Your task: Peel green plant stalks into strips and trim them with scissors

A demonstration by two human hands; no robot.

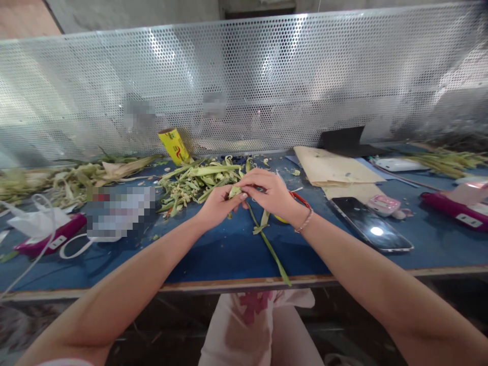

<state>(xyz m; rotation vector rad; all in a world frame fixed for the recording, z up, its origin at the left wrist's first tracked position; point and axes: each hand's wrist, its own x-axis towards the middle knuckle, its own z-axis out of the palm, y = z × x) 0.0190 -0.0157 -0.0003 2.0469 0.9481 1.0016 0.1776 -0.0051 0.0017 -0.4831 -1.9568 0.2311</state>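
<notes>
My left hand and my right hand meet above the blue table. Both have their fingers closed around the top of a green plant stem. Between the fingertips shows its pale green, bud-like tip. The stem slants down towards me, a leaf hanging from it, and its lower end reaches the table's front edge. Just beyond my left hand lies a heap of stripped green leaves and trimmings. Something red and yellow is partly hidden behind my right wrist; I cannot make out what it is.
A yellow printed can leans against the perforated metal screen. To the right lie brown paper, a phone and a pink case. Purple tissue packs and more plant stalks lie towards the sides.
</notes>
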